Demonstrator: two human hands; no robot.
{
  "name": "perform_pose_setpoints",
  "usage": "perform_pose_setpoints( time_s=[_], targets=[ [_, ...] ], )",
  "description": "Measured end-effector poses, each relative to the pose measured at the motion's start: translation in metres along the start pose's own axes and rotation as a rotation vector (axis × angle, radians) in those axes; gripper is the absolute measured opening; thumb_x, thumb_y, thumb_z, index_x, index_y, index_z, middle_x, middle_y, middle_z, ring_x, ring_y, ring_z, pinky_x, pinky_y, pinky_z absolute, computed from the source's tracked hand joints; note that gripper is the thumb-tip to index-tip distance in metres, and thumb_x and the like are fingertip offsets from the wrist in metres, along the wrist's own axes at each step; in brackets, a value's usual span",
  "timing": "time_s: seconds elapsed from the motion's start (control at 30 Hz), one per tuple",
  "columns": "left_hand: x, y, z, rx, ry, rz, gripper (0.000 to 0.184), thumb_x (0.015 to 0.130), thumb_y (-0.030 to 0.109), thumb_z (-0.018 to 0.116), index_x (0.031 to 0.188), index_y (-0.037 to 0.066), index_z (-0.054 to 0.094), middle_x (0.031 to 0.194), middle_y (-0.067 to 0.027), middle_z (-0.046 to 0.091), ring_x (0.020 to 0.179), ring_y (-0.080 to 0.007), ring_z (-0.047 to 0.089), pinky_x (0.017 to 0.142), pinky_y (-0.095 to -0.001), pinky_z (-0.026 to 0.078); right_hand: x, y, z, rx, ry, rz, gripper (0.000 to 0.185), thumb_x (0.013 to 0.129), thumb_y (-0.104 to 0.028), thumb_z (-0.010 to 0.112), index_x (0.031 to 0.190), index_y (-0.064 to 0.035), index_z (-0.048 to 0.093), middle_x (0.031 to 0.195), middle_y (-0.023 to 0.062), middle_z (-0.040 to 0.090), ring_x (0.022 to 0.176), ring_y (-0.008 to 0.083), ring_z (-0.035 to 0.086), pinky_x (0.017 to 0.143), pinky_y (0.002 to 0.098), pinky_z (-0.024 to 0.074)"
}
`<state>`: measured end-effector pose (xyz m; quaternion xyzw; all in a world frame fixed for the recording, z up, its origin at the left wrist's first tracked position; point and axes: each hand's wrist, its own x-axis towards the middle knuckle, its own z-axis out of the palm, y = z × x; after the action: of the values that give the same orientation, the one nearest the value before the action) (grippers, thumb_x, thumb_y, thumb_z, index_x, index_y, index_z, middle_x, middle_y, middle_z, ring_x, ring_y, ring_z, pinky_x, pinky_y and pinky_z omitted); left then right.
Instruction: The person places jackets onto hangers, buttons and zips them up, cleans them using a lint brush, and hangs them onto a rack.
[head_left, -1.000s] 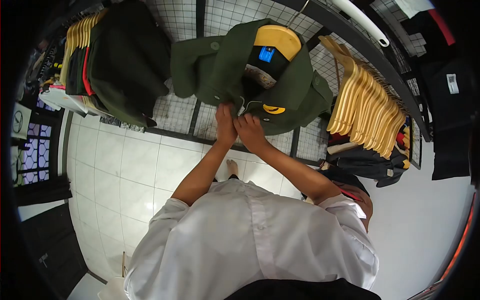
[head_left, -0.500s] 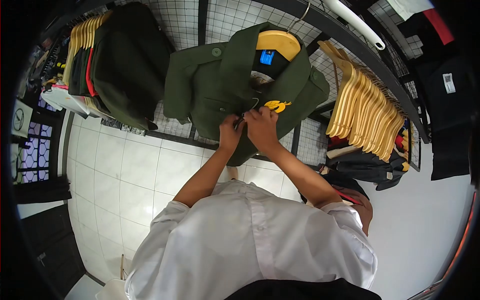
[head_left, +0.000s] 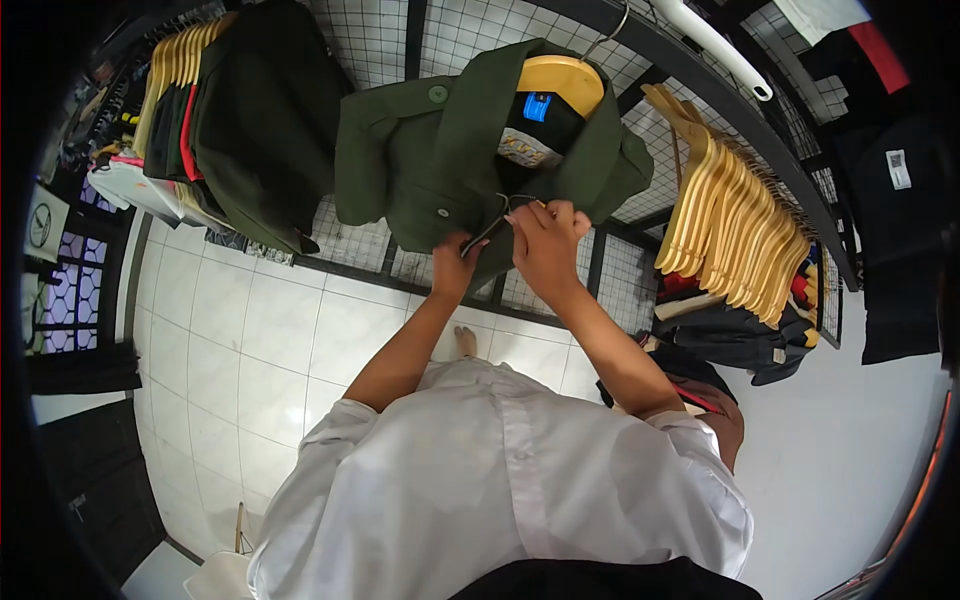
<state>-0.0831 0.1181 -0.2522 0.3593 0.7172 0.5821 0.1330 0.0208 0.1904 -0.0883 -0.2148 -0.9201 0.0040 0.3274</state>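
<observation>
A dark green jacket (head_left: 405,165) with button tabs at the shoulders hangs from a wooden hanger (head_left: 562,80) in front of me. Its collar is spread, and a blue label (head_left: 537,106) and a patterned light patch (head_left: 530,147) show inside. My left hand (head_left: 455,265) is closed on one front edge of the jacket, low on the chest. Opposite it, my right hand (head_left: 546,245) pinches the other front edge, its fingers curled over the cloth. A thin curved line, pale and wire-like, shows between the hands; I cannot make out what it is.
Several bare wooden hangers (head_left: 735,215) hang on the right, above dark folded clothes (head_left: 725,330). Dark garments (head_left: 265,130) hang at the left. Behind the jacket runs a black rack with wire mesh (head_left: 455,30). The floor is white tile (head_left: 265,340).
My hands have moved apart, the right one up and rightward, and the jacket front has opened wider. The yellow emblem on the chest is now out of sight. The inner patch shows more.
</observation>
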Motion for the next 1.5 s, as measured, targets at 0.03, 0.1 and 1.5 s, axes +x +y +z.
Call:
perform_pose_setpoints(
  time_s=[0.03,0.1,1.5],
  targets=[
    [0.001,-0.001,-0.001,0.018,0.004,0.004,0.024,0.074,0.015,0.077,0.079,-0.003,0.061,0.073,-0.0213,0.062,0.066,-0.0375,0.063,0.058,-0.0387,0.049,0.004,-0.003,-0.005,0.007,0.0,0.008,0.014,0.073,-0.005,0.065,0.084,-0.0123,0.061,0.083,-0.0015,0.06,0.087,0.0223,0.047,0.078,0.0388,0.0261],
    [0.001,-0.003,-0.001,0.051,0.0,0.013,0.024,0.074,0.015,0.077,0.078,-0.003,0.061,0.073,-0.0212,0.062,0.067,-0.0382,0.063,0.058,-0.0393,0.049,0.01,-0.007,-0.017,-0.002,0.019,0.021,0.014,0.073,-0.005,0.065,0.084,-0.0124,0.061,0.083,-0.0016,0.059,0.086,0.0222,0.047,0.078,0.0385,0.0258],
    [0.099,0.039,-0.203,-0.251,-0.142,0.006,0.027,0.085,0.014,0.067,0.105,0.001,0.055,0.097,-0.0057,0.061,0.089,-0.0141,0.056,0.079,-0.0273,0.045,0.199,0.074,-0.173,-0.105,0.092,0.073,0.025,0.089,-0.025,0.058,0.108,-0.0085,0.059,0.097,0.0129,0.06,0.087,0.0285,0.06,0.078,0.0366,0.0448]
  ],
)
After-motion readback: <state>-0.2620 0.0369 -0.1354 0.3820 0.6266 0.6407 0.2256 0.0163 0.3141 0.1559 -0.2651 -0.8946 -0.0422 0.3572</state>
